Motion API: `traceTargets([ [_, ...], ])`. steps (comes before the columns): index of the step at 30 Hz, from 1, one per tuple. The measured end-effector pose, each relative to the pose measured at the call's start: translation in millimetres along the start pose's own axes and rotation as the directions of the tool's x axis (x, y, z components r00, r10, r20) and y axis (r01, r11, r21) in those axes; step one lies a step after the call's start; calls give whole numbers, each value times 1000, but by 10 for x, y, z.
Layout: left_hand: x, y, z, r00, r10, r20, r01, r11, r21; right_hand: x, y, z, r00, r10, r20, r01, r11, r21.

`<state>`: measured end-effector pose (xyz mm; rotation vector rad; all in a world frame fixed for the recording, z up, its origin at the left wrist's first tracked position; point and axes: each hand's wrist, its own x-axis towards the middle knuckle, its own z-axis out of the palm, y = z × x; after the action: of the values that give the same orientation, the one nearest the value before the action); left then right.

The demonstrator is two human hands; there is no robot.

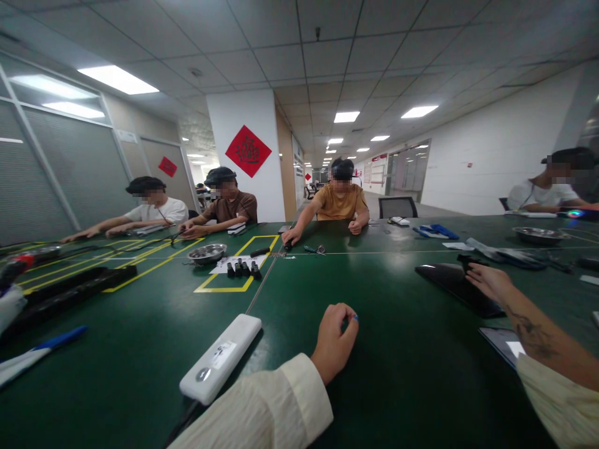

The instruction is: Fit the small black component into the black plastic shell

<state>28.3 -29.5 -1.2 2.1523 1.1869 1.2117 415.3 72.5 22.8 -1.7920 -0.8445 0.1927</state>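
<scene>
My left hand (336, 340) rests on the green table with its fingers curled and the thumb brought in to the forefinger. A tiny blue spot shows at the fingertips, too small to name. Left of that hand lies a white oblong power bank (224, 355) with a dark cable at its near end. My right hand (490, 280) is reached out to the right, its fingers closed on a small black part (468, 260). Beneath it lies a flat, glossy black panel (452, 287). Closer to my right sleeve is a phone-like slab (498, 343), partly covered by the arm.
Across the table a co-worker in an orange shirt (344, 202) handles a dark item. Several black cylinders (244, 269) stand by a metal bowl (207, 254). A long black tray (70, 290) and a blue-and-white item (47, 352) lie left; another bowl (538, 236) stands right.
</scene>
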Motion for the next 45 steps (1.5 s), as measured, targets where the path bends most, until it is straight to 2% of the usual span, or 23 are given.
traceTargets([
  [2,-3,-2,5,1000,-8,9,8,1000,-1,35,32,-17,989,118,87,-135,965,227],
  [4,0,-8,11,1000,-11,12,11,1000,-3,79,48,-38,968,199,156,-247,880,407],
  [9,-6,7,-5,1000,25,10,-26,999,28,126,-65,-9,932,263,248,-362,670,648],
  [13,-41,81,-61,970,242,30,-243,955,171,-78,-368,245,918,198,345,-392,599,698],
  [14,-52,105,-74,945,322,60,-327,920,214,-186,-459,342,906,163,391,-407,594,694],
  [16,-72,148,-88,862,481,158,-506,815,280,-475,-628,554,862,65,503,-434,607,666],
  [18,-93,184,-84,741,610,280,-671,670,316,-843,-759,762,741,-136,658,-402,695,596],
  [21,-125,218,-55,533,730,427,-845,441,302,-1445,-869,1017,601,-263,755,-372,744,555],
  [23,-147,228,-38,432,765,477,-900,339,273,-1810,-907,1138,438,-381,814,-266,810,522],
  [24,-156,229,-32,405,773,489,-913,312,263,-1969,-924,1183,345,-433,833,-215,827,519],
  [26,-169,223,-25,384,779,496,-922,293,253,-2234,-968,1244,189,-506,842,-104,842,530],
  [31,-174,192,-19,387,768,510,-922,309,233,-2638,-1158,1207,-199,-544,815,141,807,573],
  [32,-173,189,-18,386,764,517,-922,312,228,-2676,-1200,1177,-263,-530,806,161,800,578],
  [33,-171,189,-18,383,763,521,-924,312,223,-2691,-1239,1147,-293,-517,804,174,798,577],
  [34,-169,192,-19,381,760,527,-925,311,220,-2679,-1270,1123,-285,-510,812,186,801,569],
  [35,-168,197,-20,376,757,535,-927,308,216,-2632,-1293,1109,-242,-508,827,200,807,555],
  [36,-167,204,-22,372,752,544,-928,303,216,-2546,-1304,1106,-161,-510,845,215,817,534],
  [38,-165,222,-31,367,738,567,-930,295,218,-2247,-1285,1127,66,-501,863,266,842,468],
  [40,-164,241,-42,365,728,580,-931,295,217,-1806,-1207,1144,308,-432,848,373,874,310],
  [41,-163,248,-48,365,728,580,-931,297,214,-1554,-1146,1132,406,-398,823,453,869,197],
  [43,-161,257,-54,365,733,574,-931,302,206,-1046,-985,1039,599,-361,715,599,794,-101],
  [44,-160,258,-55,362,736,572,-932,302,201,-811,-885,957,694,-351,628,618,737,-272],
  [45,-159,258,-53,359,736,574,-933,301,197,-599,-771,855,749,-328,576,589,727,-353],
])
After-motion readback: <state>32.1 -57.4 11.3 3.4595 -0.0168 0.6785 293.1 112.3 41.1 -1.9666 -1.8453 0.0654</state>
